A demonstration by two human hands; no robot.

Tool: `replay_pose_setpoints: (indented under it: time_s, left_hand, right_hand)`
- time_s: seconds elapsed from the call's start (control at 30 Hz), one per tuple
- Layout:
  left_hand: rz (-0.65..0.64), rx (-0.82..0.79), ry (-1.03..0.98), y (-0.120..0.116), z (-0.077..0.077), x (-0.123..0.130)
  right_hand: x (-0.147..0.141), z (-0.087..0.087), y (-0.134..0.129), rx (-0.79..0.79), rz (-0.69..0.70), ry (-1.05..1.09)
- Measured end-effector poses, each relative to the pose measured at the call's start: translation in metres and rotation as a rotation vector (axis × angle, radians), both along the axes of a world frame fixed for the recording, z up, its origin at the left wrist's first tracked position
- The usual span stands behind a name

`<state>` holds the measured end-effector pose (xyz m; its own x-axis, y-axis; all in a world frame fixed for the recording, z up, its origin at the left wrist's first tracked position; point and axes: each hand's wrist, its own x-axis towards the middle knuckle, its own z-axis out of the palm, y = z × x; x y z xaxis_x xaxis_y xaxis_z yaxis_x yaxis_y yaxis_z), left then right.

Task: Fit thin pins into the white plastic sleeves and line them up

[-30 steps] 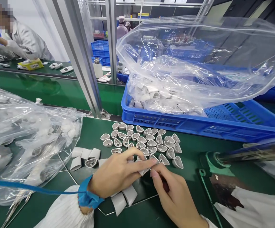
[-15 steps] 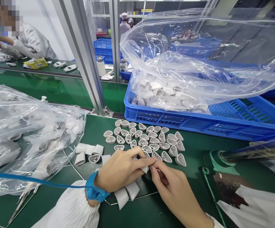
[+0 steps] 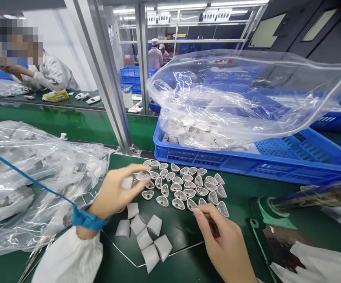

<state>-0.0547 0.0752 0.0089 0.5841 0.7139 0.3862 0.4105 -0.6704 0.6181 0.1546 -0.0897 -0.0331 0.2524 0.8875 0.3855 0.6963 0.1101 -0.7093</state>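
My left hand (image 3: 111,192), with a blue band at the wrist, has its thumb and fingers closed around a small white plastic cap (image 3: 142,175), hollow side showing. Low over the table, my right hand (image 3: 225,236) is pinched at thumb and forefinger; whatever lies between the fingertips is hidden. Its fingertips are beside a cap (image 3: 191,204) at the front of the group. Several more caps (image 3: 177,204) stand in rows, hollow side up, with small posts inside. Nearer me, several caps (image 3: 143,238) lie with smooth outer faces showing.
A blue crate (image 3: 194,156) at the back holds an open clear bag (image 3: 247,106) of white parts. Another clear bag (image 3: 41,169) covers the left. A metal post (image 3: 108,78) rises behind. At right is a green fixture (image 3: 273,212). Across the bench sits a person (image 3: 55,70).
My left hand has moved left, away from my right hand, and now grips a cap. The cap that was between both hands has left them. The view has tilted up.
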Motion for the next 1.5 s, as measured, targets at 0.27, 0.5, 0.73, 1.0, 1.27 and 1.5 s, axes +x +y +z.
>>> replay_pose_setpoints:
  time_s: [0.27,0.5,0.73,1.0,1.27,1.5]
  left_hand:
    - [0.031,-0.050,0.282,0.091,-0.027,-0.019]
    - [0.038,-0.074,0.257,0.093,-0.035,-0.015]
    - [0.097,-0.136,-0.045,0.049,0.018,-0.025]
    - [-0.197,-0.109,-0.123,-0.018,0.004,0.023]
    - [-0.323,-0.170,-0.052,-0.033,-0.023,0.033]
    - [-0.450,-0.178,0.005,-0.045,-0.028,0.038]
  right_hand:
    - [-0.005,-0.002,0.002,-0.086,0.103,0.092]
    - [-0.003,-0.007,0.005,-0.157,0.064,0.136]
    - [-0.004,-0.012,-0.001,-0.305,0.195,0.210]
    - [-0.004,0.000,0.006,-0.241,0.177,0.191]
    - [-0.002,0.002,0.005,-0.079,0.180,0.050]
    - [-0.004,0.006,-0.002,0.033,0.184,-0.082]
